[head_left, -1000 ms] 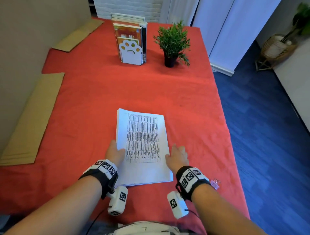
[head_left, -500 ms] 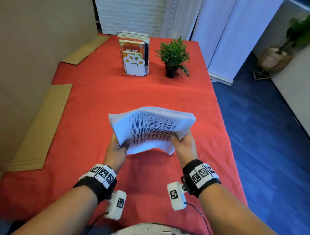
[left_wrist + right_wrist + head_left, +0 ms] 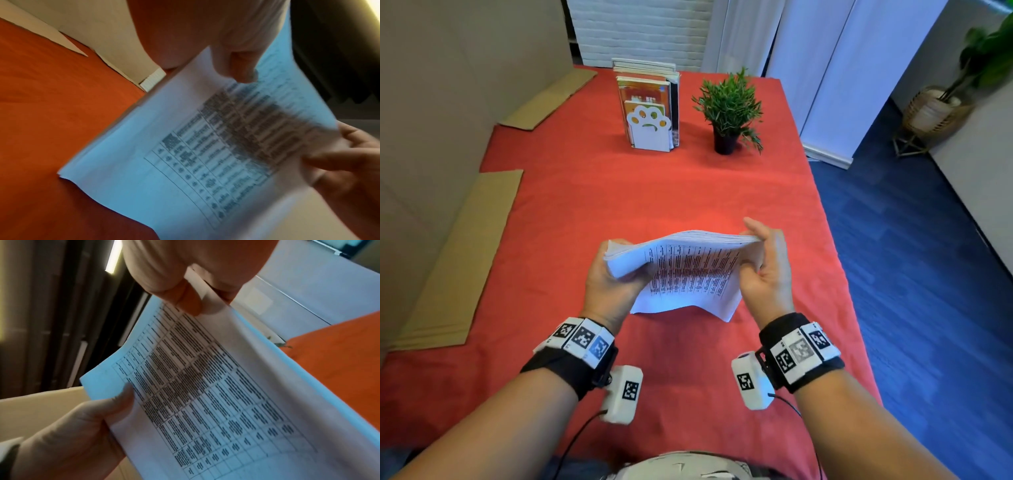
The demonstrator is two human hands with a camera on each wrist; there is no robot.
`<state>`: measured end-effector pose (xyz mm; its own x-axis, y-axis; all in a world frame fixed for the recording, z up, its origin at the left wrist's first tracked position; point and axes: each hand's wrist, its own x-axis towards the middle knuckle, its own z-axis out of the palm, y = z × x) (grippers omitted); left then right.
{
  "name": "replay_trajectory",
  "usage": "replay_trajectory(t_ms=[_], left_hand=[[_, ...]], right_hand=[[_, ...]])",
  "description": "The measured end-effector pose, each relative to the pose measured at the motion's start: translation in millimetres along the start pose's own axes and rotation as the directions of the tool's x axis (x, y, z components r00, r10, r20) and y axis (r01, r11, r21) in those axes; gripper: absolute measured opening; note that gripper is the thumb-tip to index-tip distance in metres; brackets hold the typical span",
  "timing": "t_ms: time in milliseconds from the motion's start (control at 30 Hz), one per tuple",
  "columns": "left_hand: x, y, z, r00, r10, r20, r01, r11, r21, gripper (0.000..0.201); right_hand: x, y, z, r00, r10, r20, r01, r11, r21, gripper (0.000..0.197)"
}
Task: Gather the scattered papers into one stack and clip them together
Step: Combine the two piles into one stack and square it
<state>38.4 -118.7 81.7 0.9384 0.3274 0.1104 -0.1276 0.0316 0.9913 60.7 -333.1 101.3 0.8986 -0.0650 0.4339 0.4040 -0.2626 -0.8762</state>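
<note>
A stack of white papers (image 3: 688, 270) with a printed table on its top sheet stands tilted on its long edge over the red tablecloth (image 3: 654, 192). Its lower edge is at or just above the cloth. My left hand (image 3: 613, 281) grips the stack's left end, thumb in front and fingers behind. My right hand (image 3: 763, 260) pinches the right end near its top corner. The left wrist view shows the papers (image 3: 185, 162) under my left thumb (image 3: 236, 65). In the right wrist view, the papers (image 3: 205, 386) sit between my right thumb (image 3: 180, 296) and fingers. No clip is in view.
Books in a white paw-print bookend (image 3: 650, 113) and a small potted plant (image 3: 729, 113) stand at the far end. Cardboard sheets (image 3: 458, 260) lie along the left wall. The table's right edge drops to a blue floor (image 3: 911, 274).
The stack lay flat under both hands a second ago. Both hands picked it up, turned it sideways, and have now tipped it nearly upright with its lower edge down by the cloth.
</note>
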Motion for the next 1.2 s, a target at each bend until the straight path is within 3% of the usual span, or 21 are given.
replay_trajectory(t_ms=[100,200,333,500,633,767,800,833,900,933,1000,1100,1200], left_hand=[[6.0,-3.3,-6.7,0.996,-0.080,0.033,0.080,0.997,0.004,0.037],[11.4,-3.6,-8.4,0.992,-0.113,0.047,0.112,0.993,0.021,0.036],[11.2,3.7,-5.9,0.986,-0.116,0.122,0.119,0.993,-0.024,0.042],[10.2,11.5,-4.9,0.988,-0.048,0.144,0.051,0.999,-0.017,0.026],[11.1,8.0,0.2,0.997,-0.059,0.049,0.061,0.997,-0.036,0.039],[14.3,4.9,4.3,0.995,-0.094,-0.029,0.094,0.996,-0.012,0.051],[15.5,2.7,4.1,0.993,-0.107,-0.054,0.106,0.994,-0.013,0.046],[16.2,1.3,4.1,0.990,-0.120,-0.074,0.119,0.993,-0.018,0.038],[17.0,0.6,5.5,0.983,-0.134,-0.122,0.133,0.991,-0.014,0.030],[17.3,1.8,7.1,0.980,-0.138,-0.142,0.138,0.990,-0.007,0.027],[18.5,5.9,10.9,0.981,-0.130,-0.147,0.132,0.991,0.006,0.023],[20.8,11.8,20.9,0.983,-0.130,-0.127,0.137,0.989,0.049,0.022],[18.5,-2.3,24.7,0.961,-0.245,-0.129,0.259,0.960,0.105,0.018]], right_hand=[[4.1,-13.3,0.5,0.994,-0.103,-0.021,0.091,0.946,-0.312,0.071],[1.3,-38.2,11.8,0.971,-0.213,0.105,0.227,0.693,-0.685,0.076],[-4.2,-68.4,44.8,0.855,-0.244,0.458,0.513,0.534,-0.672,0.069],[-7.7,-69.5,72.0,0.736,-0.082,0.672,0.637,0.421,-0.646,0.070],[-2.3,-66.7,62.3,0.780,-0.064,0.623,0.591,0.403,-0.699,0.067],[17.2,-45.0,20.8,0.898,-0.128,0.421,0.436,0.378,-0.817,0.057],[22.0,-35.5,8.6,0.930,-0.148,0.336,0.367,0.411,-0.835,0.045],[26.0,-23.7,-2.8,0.959,-0.145,0.244,0.283,0.532,-0.798,0.031],[29.3,-9.3,-18.6,0.993,0.022,0.120,0.034,0.896,-0.442,0.013],[28.5,-4.6,-20.1,0.983,0.137,0.120,-0.107,0.969,-0.223,0.012],[25.4,-1.9,-15.4,0.957,0.231,0.174,-0.226,0.973,-0.049,0.009],[21.3,-3.3,-8.5,0.956,0.240,0.170,-0.218,0.967,-0.135,0.020],[11.3,3.0,-5.9,0.941,0.306,0.143,-0.257,0.924,-0.282,0.008]])
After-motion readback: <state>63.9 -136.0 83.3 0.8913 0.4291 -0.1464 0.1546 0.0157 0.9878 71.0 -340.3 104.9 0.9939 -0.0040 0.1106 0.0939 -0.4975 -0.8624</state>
